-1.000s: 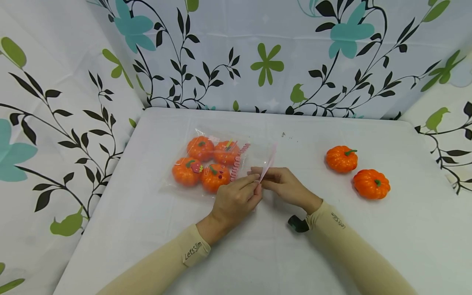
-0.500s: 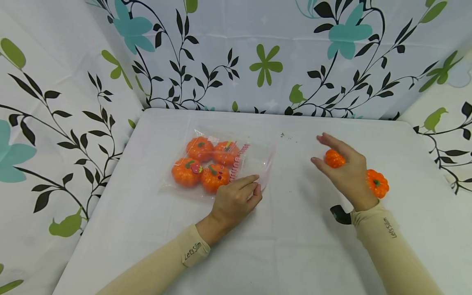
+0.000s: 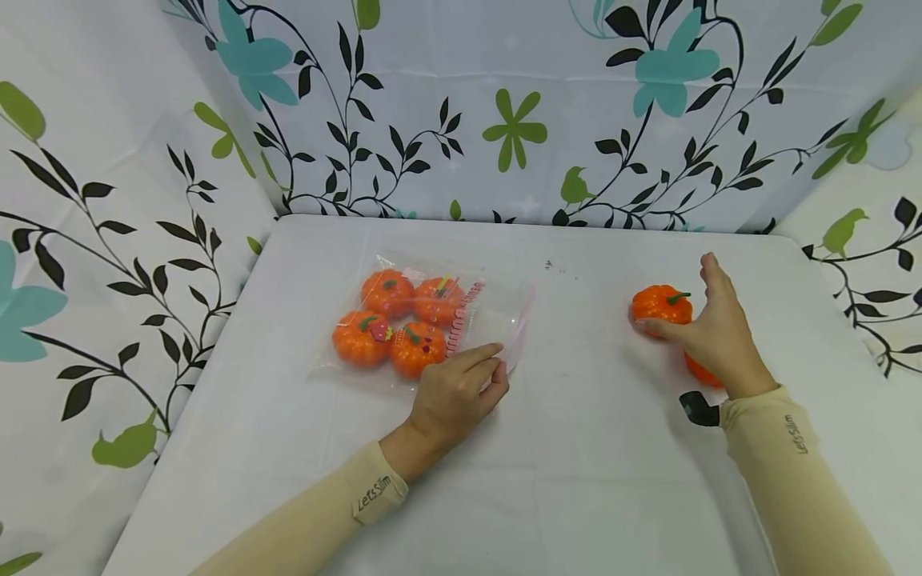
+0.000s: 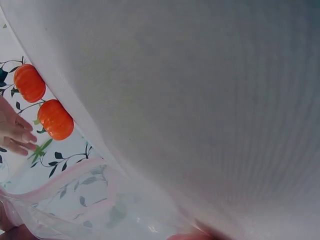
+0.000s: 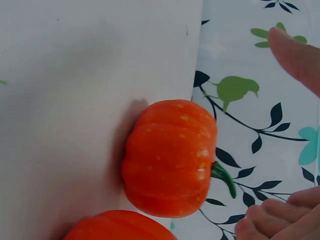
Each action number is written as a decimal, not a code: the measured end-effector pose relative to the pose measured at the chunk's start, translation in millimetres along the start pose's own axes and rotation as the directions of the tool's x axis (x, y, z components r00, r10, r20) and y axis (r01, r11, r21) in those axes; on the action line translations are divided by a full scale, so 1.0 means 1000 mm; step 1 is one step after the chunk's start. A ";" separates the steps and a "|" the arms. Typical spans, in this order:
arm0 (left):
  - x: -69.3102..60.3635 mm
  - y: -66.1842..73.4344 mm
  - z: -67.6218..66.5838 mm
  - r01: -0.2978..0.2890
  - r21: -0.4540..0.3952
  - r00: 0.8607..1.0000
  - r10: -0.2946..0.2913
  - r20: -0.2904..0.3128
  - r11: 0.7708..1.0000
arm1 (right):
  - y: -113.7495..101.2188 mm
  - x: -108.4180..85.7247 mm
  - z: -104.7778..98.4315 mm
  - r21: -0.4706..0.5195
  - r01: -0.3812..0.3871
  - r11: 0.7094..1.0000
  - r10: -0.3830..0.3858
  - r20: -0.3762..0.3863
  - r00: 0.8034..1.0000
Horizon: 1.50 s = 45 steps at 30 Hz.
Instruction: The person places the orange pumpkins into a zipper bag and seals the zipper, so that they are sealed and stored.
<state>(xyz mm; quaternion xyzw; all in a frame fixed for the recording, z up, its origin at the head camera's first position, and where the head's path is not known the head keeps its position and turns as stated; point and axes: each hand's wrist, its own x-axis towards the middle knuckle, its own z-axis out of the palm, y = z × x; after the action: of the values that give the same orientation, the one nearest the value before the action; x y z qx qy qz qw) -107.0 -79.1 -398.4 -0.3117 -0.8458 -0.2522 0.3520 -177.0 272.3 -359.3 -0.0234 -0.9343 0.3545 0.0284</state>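
Note:
A clear zip bag (image 3: 497, 308) with several orange pumpkins (image 3: 362, 339) inside lies flat on the table. The left hand (image 3: 455, 400) pinches the bag's lower right edge, near its pink-edged opening. Over at the right, the right hand (image 3: 723, 340) is spread, thumb and fingers apart, beside a loose orange pumpkin (image 3: 659, 304) with a green stem. A second loose pumpkin (image 3: 702, 373) is partly hidden under that hand. In the right wrist view, a gap shows between the fingers and the nearer pumpkin (image 5: 170, 159).
A white cloth covers the table (image 3: 576, 496). Patterned curtains with leaves and flowers (image 3: 515, 130) stand behind and at both sides. A small black device (image 3: 699, 408) is at the right wrist.
The right hand has left the bag's opening and moved right to the loose pumpkins, its fingers spreading. The left hand has stayed at the bag.

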 end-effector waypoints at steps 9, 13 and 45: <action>-0.001 0.000 0.000 0.001 -0.005 1.000 -0.001 0.000 1.000 | 0.008 0.010 0.001 -0.147 -0.131 0.980 0.148 0.116 0.982; -0.001 0.000 0.001 -0.003 -0.005 1.000 0.003 -0.005 1.000 | 0.012 0.011 0.002 -0.233 -0.173 0.957 0.213 0.156 0.964; 0.000 0.001 0.000 0.004 -0.004 1.000 -0.004 0.008 1.000 | -0.047 -0.020 0.068 0.079 0.103 0.991 -0.124 0.322 0.939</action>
<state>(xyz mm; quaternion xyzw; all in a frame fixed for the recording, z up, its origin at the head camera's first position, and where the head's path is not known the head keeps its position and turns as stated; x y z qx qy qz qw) -106.4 -78.0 -398.0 -0.3118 -0.8472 -0.2535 0.3475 -162.6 191.0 -379.7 0.0903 -0.9147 0.3795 -0.1054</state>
